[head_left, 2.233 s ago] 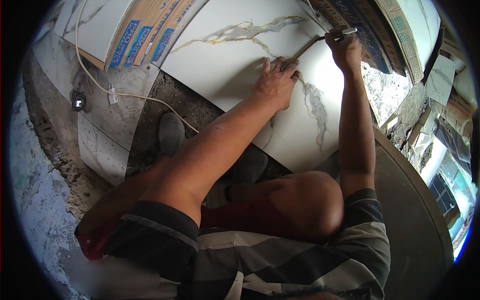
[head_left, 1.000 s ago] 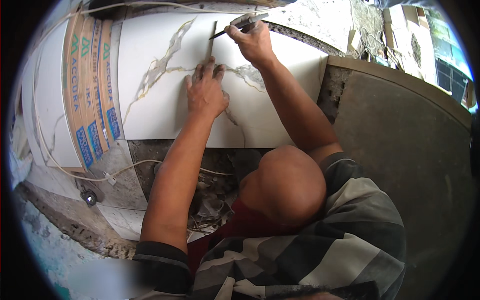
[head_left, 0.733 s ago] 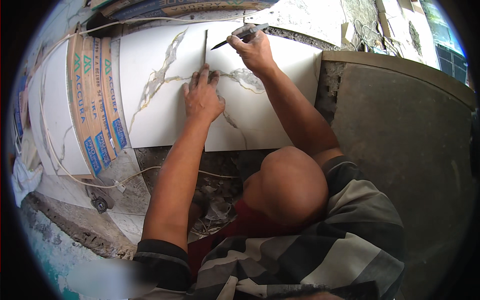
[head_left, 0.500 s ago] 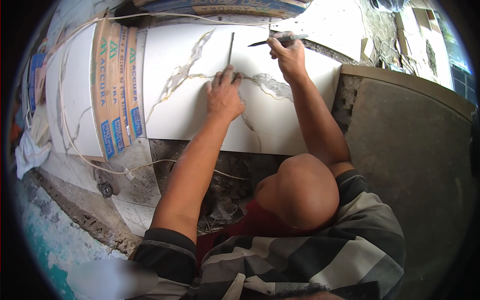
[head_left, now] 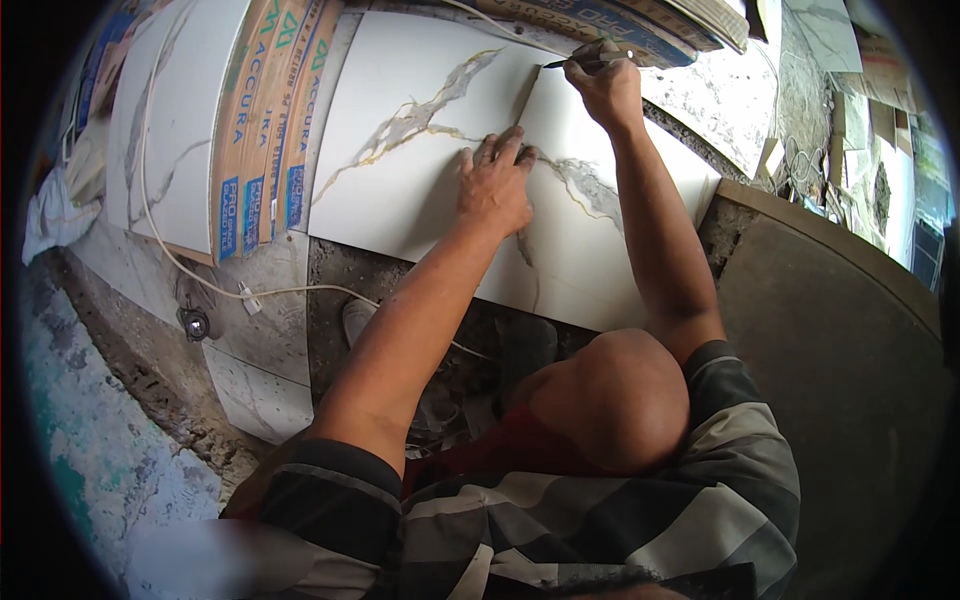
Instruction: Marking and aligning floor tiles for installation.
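A white marble-look tile [head_left: 400, 110] with grey and gold veins lies in front of me. My left hand [head_left: 497, 185] presses flat on it with the fingers spread. Under its fingertips is the near end of a thin dark straight strip [head_left: 525, 98], which runs away toward the tile's far edge. My right hand [head_left: 608, 92] is closed around a dark pen-like marker [head_left: 590, 62]. The marker's tip points left and is near the far end of the strip; whether it touches the tile I cannot tell.
Cardboard tile boxes [head_left: 262, 130] stand at the left, with more boxes [head_left: 610, 25] beyond the far edge. A white cable [head_left: 200, 272] crosses the left side. My bent knee [head_left: 630, 400] is close to the tile's near edge. A dark slab [head_left: 830, 380] lies at the right.
My right hand has moved slightly away from me and right, with the marker tip closer to the strip's far end. My left hand still presses the tile; the whole view has shifted.
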### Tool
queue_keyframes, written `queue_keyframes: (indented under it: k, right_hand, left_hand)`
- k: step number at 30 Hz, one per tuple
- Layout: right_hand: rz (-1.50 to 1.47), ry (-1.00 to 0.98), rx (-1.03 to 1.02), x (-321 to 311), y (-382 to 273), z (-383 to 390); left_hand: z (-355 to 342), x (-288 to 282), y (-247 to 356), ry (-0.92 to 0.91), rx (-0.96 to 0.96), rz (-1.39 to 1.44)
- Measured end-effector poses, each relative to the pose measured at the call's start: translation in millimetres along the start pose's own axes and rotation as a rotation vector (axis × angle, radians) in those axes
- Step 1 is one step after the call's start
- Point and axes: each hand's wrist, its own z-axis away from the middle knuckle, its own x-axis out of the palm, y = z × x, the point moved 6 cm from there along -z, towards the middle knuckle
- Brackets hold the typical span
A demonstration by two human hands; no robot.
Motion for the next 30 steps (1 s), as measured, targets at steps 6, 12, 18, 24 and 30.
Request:
queue_keyframes:
  k: [6,12,18,24,30]
  right_hand:
    - [0.342,-0.017,-0.184,14,-16,-13]
    - [0.377,-0.074,-0.226,22,-20,-15]
    - [0.497,-0.085,-0.368,27,-32,-20]
    - [0.502,-0.177,-0.385,33,-35,-29]
    - [0.595,-0.207,-0.436,40,-38,-31]
  left_hand:
    - [0,5,-3,0.006,0.002,0.02]
    - [0,9,-5,-0.002,-0.004,0.005]
    - [-1,13,-8,0.037,-0.007,0.058]
    - [3,14,-10,0.056,-0.001,0.08]
    - [3,13,-10,0.031,0.008,0.076]
